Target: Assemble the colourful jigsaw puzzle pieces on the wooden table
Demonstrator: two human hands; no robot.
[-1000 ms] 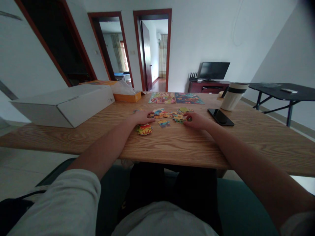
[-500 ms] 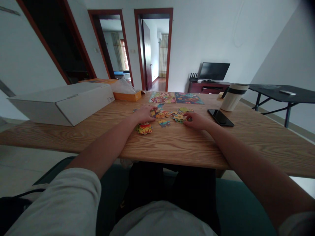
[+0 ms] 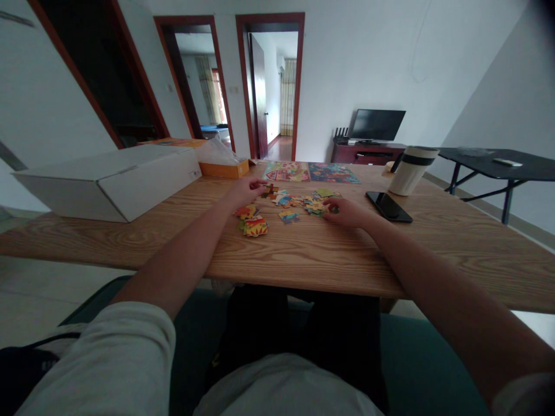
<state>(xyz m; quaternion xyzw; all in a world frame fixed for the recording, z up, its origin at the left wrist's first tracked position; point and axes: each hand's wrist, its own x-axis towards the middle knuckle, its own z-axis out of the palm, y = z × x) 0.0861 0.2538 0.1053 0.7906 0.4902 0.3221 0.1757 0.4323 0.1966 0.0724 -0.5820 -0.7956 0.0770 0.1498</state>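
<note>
Moving toward the far edge of the table (image 3: 303,254), my left hand (image 3: 247,188) puts a brown piece (image 3: 272,189) within reach; my right hand (image 3: 346,211) stays. I can't tell either grip's closure.

The room is dimly lit, daylight being admitted through the reddish-brown wooden door frame (image 3: 300,86) beyond the far edge of the light-brown wooden table (image 3: 277,254). Its sides are stretched by wide-angle distortion; detail on the small multicoloured puzzle pieces (image 3: 318,204) is softened.
</note>
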